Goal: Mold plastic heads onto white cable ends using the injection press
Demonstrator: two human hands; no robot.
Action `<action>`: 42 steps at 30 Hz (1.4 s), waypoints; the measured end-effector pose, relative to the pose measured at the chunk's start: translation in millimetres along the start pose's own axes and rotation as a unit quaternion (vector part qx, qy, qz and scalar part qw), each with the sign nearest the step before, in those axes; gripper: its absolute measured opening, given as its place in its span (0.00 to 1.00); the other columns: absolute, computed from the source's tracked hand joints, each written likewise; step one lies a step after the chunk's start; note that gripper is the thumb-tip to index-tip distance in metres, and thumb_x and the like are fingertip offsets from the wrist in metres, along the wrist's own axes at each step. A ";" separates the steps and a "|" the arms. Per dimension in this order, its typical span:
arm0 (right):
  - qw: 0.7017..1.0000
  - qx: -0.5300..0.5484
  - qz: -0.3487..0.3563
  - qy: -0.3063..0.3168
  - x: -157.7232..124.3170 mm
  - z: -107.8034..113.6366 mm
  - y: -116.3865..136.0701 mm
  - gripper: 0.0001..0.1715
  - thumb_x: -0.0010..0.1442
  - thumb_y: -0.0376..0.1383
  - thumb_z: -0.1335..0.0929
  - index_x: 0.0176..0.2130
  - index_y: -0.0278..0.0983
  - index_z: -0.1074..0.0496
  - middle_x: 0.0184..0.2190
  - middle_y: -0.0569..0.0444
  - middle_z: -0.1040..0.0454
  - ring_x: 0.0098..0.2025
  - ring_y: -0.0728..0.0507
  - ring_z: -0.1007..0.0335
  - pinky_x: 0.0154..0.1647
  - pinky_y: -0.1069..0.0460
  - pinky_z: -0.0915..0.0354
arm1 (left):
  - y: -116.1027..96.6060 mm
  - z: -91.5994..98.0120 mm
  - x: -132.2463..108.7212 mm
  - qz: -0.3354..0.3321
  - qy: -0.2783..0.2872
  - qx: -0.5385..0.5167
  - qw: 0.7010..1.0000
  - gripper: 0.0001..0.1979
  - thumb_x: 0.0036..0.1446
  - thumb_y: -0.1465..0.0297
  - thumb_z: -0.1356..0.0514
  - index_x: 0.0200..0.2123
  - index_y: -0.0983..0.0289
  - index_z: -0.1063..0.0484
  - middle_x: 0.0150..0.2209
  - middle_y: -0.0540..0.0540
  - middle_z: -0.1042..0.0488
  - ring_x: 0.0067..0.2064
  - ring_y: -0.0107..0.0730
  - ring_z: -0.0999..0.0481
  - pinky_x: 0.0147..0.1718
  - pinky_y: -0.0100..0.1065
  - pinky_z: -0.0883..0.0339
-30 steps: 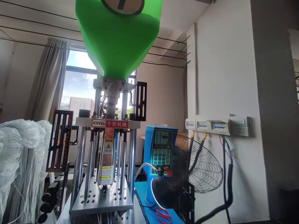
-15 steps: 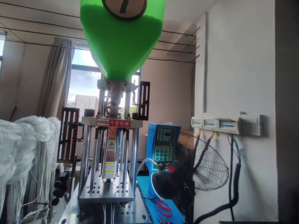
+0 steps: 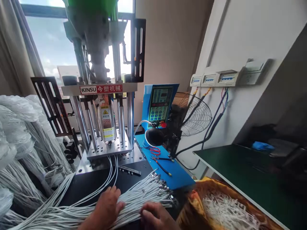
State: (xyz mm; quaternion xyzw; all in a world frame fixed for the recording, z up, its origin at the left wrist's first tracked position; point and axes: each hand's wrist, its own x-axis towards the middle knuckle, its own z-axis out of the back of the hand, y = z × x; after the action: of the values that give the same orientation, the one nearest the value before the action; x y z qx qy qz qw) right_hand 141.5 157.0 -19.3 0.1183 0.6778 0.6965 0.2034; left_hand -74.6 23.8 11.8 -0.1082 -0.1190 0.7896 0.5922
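A wide bundle of white cables (image 3: 136,199) lies across the black work surface, with small metal ends at its right. My left hand (image 3: 106,206) rests over the cables with its fingers curled down around some of them. At the bundle's lower edge, my right hand (image 3: 157,215) has thumb and fingers drawn together; what lies between them is hidden. Several cables run from under the press's steel plate (image 3: 109,150) toward my left hand. A narrow metal bar (image 3: 129,170) sits in front of the press.
Red-handled scissors (image 3: 155,150) and pliers (image 3: 163,166) lie on the blue surface beside a lamp (image 3: 154,136). The control panel (image 3: 159,107) and a fan (image 3: 196,113) stand behind. An orange-brown sack (image 3: 192,204) holds white scraps. Wrapped cable bundles (image 3: 16,127) hang left.
The view has tilted down and turned, bringing the cable bundle, the sack and a green table into sight. Both my hands now show at the cables; neither was visible before.
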 end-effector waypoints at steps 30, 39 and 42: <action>0.973 0.217 -0.056 0.057 16.3 -38.5 22.5 0.25 0.58 0.52 0.30 0.41 0.32 0.27 0.32 0.51 0.25 0.30 0.48 0.29 0.23 0.56 0.32 | 16.9 33.3 34.6 0.119 -0.007 -0.415 0.902 0.20 0.55 0.53 0.39 0.26 0.65 0.32 0.19 0.44 0.38 0.18 0.20 0.45 0.17 0.25 0.53; 0.835 0.545 -0.040 -0.067 65.1 -62.2 26.2 0.23 0.60 0.50 0.32 0.45 0.36 0.26 0.41 0.49 0.24 0.43 0.44 0.27 0.49 0.48 0.32 | -29.6 -11.8 -21.4 0.270 0.170 -0.642 0.697 0.33 0.44 0.40 0.39 0.36 0.65 0.31 0.17 0.48 0.32 0.12 0.23 0.40 0.11 0.25 0.51; 0.903 0.424 -0.042 -0.054 58.1 -73.7 25.6 0.27 0.59 0.52 0.30 0.49 0.36 0.26 0.46 0.46 0.24 0.49 0.40 0.28 0.50 0.46 0.33 | -31.0 -29.9 -28.5 0.287 0.118 -0.691 0.653 0.32 0.43 0.40 0.37 0.32 0.65 0.31 0.21 0.52 0.28 0.17 0.27 0.32 0.15 0.27 0.42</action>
State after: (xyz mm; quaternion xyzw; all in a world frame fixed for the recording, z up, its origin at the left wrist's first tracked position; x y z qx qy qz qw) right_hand 54.2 116.8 -4.2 0.2017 0.9015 0.3268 0.1993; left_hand -29.3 6.6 -6.0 -0.6069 -0.5223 0.5907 0.0995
